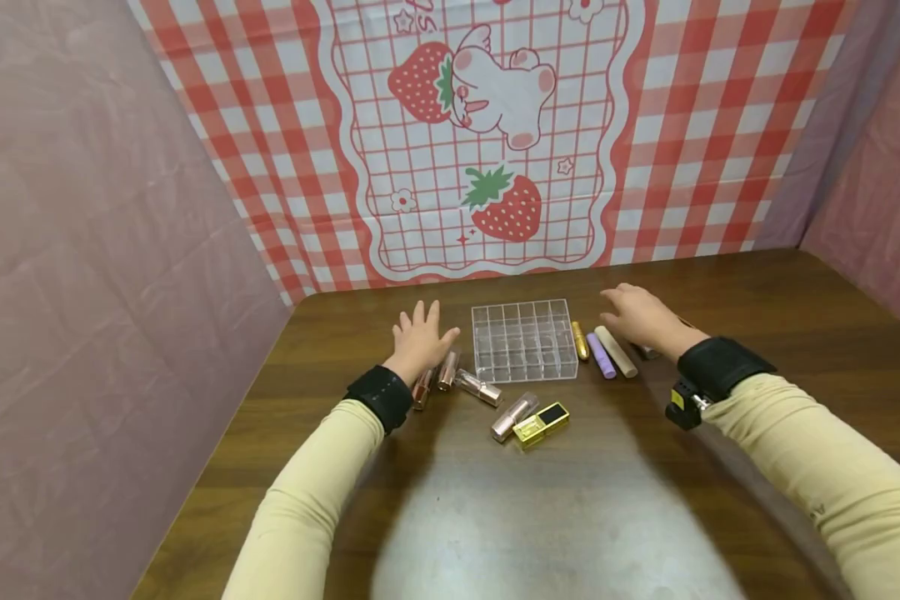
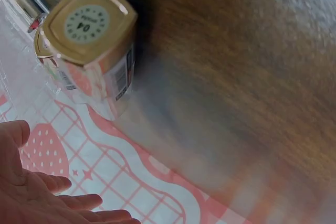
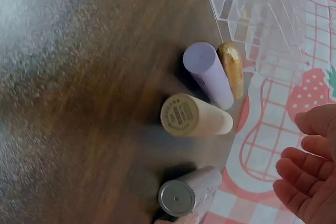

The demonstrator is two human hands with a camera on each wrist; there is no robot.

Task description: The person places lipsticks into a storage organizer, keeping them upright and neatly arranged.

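My left hand (image 1: pixel 417 340) hovers with spread fingers left of a clear compartment organizer (image 1: pixel 525 367), holding nothing. Below it lie two rose-gold lipstick tubes (image 1: pixel 447 372), one with a round "04" label on its end (image 2: pixel 86 23) in the left wrist view. A clear-capped lipstick (image 1: pixel 478 388) lies beside them. My right hand (image 1: pixel 645 321), fingers loosely bent and grasping nothing, is above the right-hand group. That group has a gold tube (image 1: pixel 581 342), a lilac tube (image 1: pixel 601 356), a beige tube (image 1: pixel 616 352) and a silver-ended tube (image 3: pixel 177 198), partly hidden under the hand in the head view.
In front of the organizer, a pinkish lipstick (image 1: pixel 515 417) touches a shiny gold one with a dark panel (image 1: pixel 542 425). Everything lies on a brown wooden table (image 1: pixel 270 450). A red-checked strawberry cloth (image 1: pixel 487 167) hangs behind it, with pink cloth at both sides.
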